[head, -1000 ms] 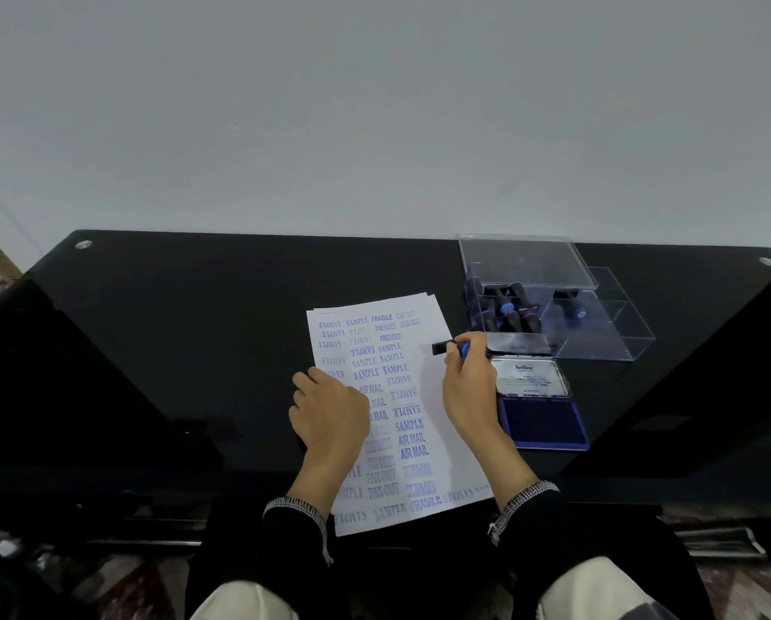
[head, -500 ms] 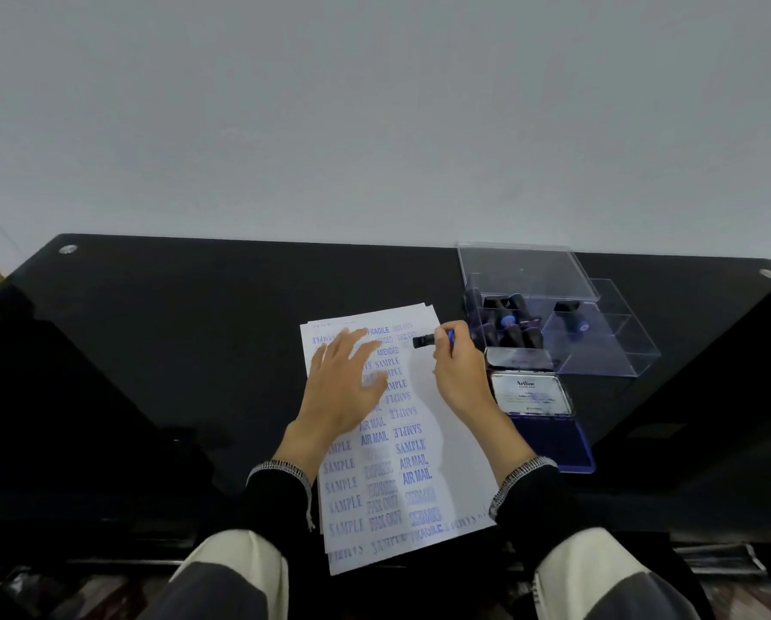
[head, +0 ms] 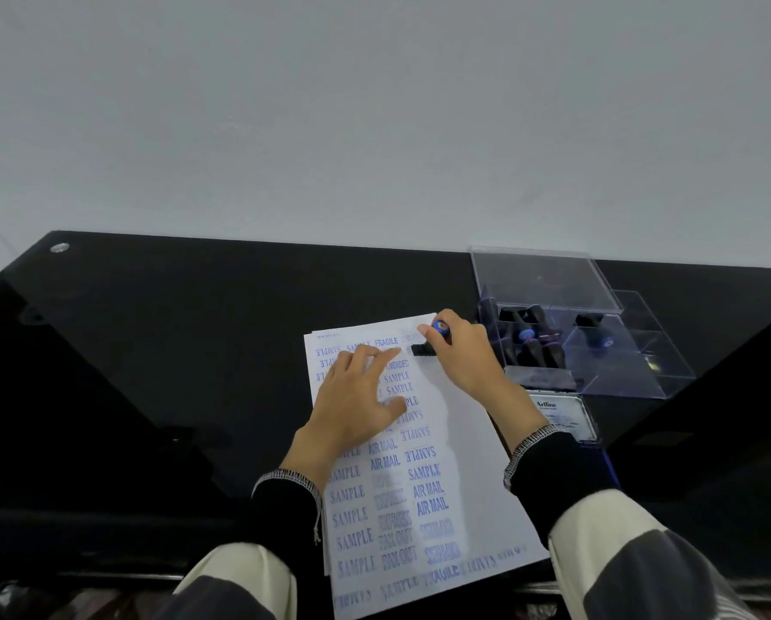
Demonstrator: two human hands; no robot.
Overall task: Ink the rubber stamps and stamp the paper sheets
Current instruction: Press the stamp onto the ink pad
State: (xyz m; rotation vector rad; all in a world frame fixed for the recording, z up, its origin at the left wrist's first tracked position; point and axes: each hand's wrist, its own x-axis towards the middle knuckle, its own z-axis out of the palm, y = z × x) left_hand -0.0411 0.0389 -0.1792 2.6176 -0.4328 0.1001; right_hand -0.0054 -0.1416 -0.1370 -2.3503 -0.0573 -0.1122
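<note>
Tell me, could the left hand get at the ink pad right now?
Probably not easily. The left hand lies flat on the paper sheets, and the right hand gripping the stamp crosses in front of the ink pad.

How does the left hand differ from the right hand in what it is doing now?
The left hand lies flat with spread fingers on the paper, holding nothing; the right hand curls around a stamp. The left rests on printed rows; the right is near the sheet's top right corner. Both are over the paper.

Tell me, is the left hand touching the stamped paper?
Touching. The head view shows the left hand lying flat on the stamped paper, fingers spread over the printed words.
</note>
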